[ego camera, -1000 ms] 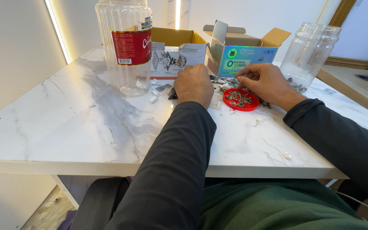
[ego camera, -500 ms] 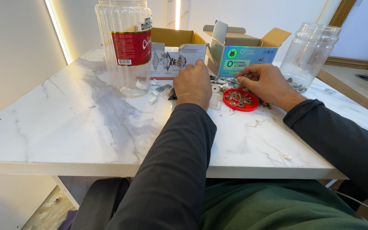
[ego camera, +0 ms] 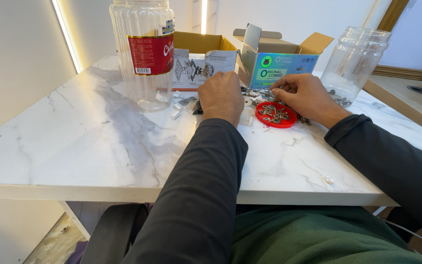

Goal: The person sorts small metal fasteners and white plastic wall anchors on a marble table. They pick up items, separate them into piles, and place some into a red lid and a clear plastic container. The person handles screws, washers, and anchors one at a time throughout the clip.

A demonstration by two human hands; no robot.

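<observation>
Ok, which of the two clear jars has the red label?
The tall ribbed jar at the left, beyond the left hand. The shorter jar at the right, past the right hand, shows no label.

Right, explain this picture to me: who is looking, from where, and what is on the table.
There is no machine here. A person wears a camera on the head, so the one view looks down their own dark sleeves to their two bare hands on a marble table. The left hand rests knuckles up by an open cardboard box; whether it holds anything is hidden. The right hand has its fingertips curled among small metal parts, just behind a red lid that holds metal washers. What it pinches, if anything, cannot be made out. A tall clear jar with a red label stands on the left, a shorter clear jar on the right.
</observation>
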